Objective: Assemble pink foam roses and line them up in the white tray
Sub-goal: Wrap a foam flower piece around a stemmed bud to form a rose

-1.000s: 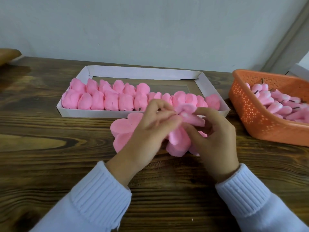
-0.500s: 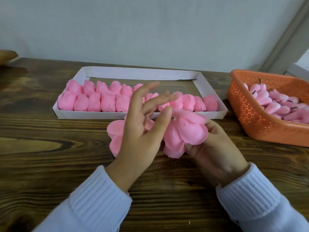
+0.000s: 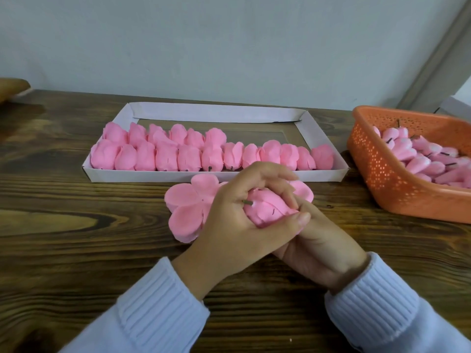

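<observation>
Pale blue knit on both my arms, bare hands out front.

Here's my left sleeve (image 3: pixel 153 312), a soft, pale blue-white knit, and look at that cuff: thick, chunky ribs running lengthwise, closing snug at the wrist. Above the ribbing the fabric goes smoother and a touch puffier. Over to my right sleeve (image 3: pixel 387 307): same jumper, same pale colour, same deep ribbed cuff, the ridges catching the light and the grooves shaded a cooler blue. Out of the cuffs come my left hand (image 3: pixel 229 220) and my right hand (image 3: pixel 326 250), both bare, with a short, plain nail showing on my left thumb.
</observation>
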Available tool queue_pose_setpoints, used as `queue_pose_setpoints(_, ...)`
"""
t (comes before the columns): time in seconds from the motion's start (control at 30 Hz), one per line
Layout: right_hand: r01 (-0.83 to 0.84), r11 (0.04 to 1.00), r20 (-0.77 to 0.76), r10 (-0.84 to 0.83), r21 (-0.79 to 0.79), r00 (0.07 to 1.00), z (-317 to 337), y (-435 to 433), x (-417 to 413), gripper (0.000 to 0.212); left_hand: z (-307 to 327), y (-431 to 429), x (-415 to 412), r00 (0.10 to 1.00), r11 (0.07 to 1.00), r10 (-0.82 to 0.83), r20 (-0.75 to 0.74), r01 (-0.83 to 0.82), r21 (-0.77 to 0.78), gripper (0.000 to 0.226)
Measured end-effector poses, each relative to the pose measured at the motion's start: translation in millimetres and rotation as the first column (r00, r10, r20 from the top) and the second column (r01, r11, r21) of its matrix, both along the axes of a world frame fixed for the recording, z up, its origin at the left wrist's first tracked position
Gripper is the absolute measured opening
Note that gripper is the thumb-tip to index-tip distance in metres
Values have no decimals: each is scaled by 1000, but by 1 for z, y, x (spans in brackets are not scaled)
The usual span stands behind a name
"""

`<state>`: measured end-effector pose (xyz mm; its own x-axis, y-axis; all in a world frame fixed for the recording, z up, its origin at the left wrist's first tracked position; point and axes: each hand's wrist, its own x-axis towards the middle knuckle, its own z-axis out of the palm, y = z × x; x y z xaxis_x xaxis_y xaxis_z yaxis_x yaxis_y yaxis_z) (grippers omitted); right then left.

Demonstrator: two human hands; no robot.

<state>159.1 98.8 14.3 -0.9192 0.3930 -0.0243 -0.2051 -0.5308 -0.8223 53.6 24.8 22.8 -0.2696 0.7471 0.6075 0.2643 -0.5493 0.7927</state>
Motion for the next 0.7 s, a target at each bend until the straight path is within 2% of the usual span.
queue_pose_setpoints(0.1,-30,1000,-47,30,-6,998,1,-1,0,46,-2,2,0,998,998,58,-13,-58,8,41)
queue_pose_setpoints(0.27,14,1000,-19,-14,-22,1000,4,2,0,45,-5,3,-3,980,984,179,92,-178,-16,33)
queue_pose_setpoints(0.33,88,996,-7,-88,-16,996,5,6,2,44,-6,3,-6,967,972,235,98,-234,-21,31)
queue_pose_setpoints(0.43,207,978,17,-208,19,978,9,13,4,41,-7,5,-9,943,944,331,27,-331,-1,30)
queue_pose_setpoints(0.53,333,933,38,-341,137,939,5,17,6,28,-9,6,-9,926,927,376,-28,-376,10,32)
queue_pose_setpoints(0.6,476,808,-75,-482,348,873,2,15,7,19,-12,6,-10,919,922,386,-86,-388,-7,37)
queue_pose_setpoints(0.63,540,686,-182,-526,488,831,2,14,8,17,-14,7,-12,914,920,386,-125,-392,-26,40)
queue_pose_setpoints(0.7,567,445,-347,-483,694,804,0,10,7,18,-17,9,-12,915,920,358,-186,-380,-94,47)
